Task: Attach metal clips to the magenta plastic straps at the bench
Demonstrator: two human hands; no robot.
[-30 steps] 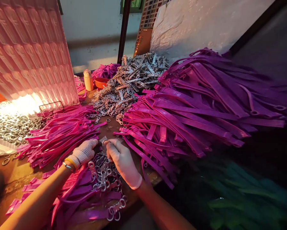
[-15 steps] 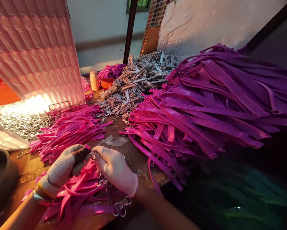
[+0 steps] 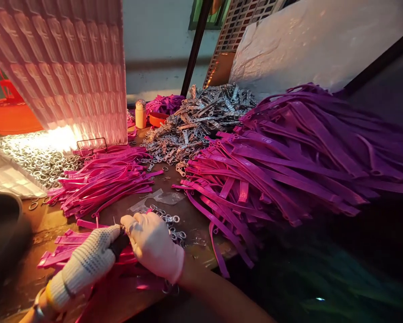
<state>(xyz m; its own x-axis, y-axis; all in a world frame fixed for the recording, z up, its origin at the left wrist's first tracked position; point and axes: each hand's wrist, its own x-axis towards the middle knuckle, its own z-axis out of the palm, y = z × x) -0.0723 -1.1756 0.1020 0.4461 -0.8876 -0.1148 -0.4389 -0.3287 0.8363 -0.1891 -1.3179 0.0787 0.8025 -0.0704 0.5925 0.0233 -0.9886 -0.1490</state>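
Note:
My left hand (image 3: 89, 258), in a dotted knit glove with dark fingertips, is closed at the lower left. What it holds is too small and hidden to name. My right hand (image 3: 152, 244), in a thin pale glove, is closed close beside it, its fingertips almost meeting the left ones. Whatever lies in its pinch cannot be made out. Pink straps (image 3: 67, 246) spread under and around both hands. Small metal links (image 3: 176, 233) lie just behind and right of my right hand.
Behind stand piles of pink straps (image 3: 110, 175), metal clasps (image 3: 201, 112) and longer purple straps (image 3: 289, 148). Metal rings (image 3: 40, 157) glow under a light at left, by a ridged panel (image 3: 87, 76). A dark tub (image 3: 6, 224) sits at the left edge.
The view has shifted, with the background sliding right and slightly down. My hands are lower in the picture, the left thumb now extended toward the right fingers. Metal links now show behind my right hand.

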